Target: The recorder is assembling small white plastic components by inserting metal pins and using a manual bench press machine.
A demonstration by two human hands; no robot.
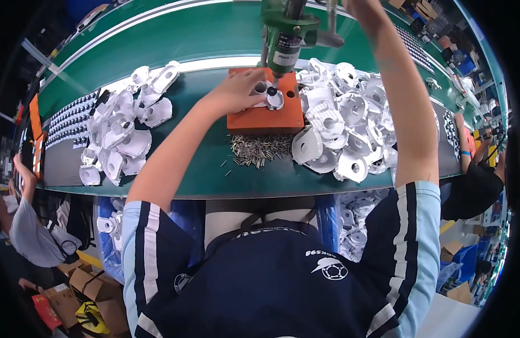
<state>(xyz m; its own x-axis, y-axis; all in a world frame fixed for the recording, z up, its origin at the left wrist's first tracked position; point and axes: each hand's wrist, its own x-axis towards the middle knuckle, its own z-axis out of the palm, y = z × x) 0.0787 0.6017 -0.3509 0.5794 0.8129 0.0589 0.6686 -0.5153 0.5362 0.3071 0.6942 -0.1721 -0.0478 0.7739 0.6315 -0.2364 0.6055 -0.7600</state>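
Observation:
My left hand (237, 91) holds a white plastic part (275, 101) on top of an orange block (265, 120), its fingers curled at the part's left side. Over the part stands a green bench press (289, 42), its tip down at a small black piece (272, 90) on the part. My right arm reaches up past the press. Of my right hand (361, 7) only a portion shows at the top edge, near the press's metal lever (332, 19); its fingers are out of sight. In front of the block lies a heap of small metal pins (260, 150).
White plastic parts are heaped left (122, 121) and right (350, 121) of the block. Rows of small black-and-silver pieces (71, 124) lie far left. Behind runs a green conveyor belt (175, 39). Blue-lined bins (327, 222) stand below the table edge. Other people work at both sides.

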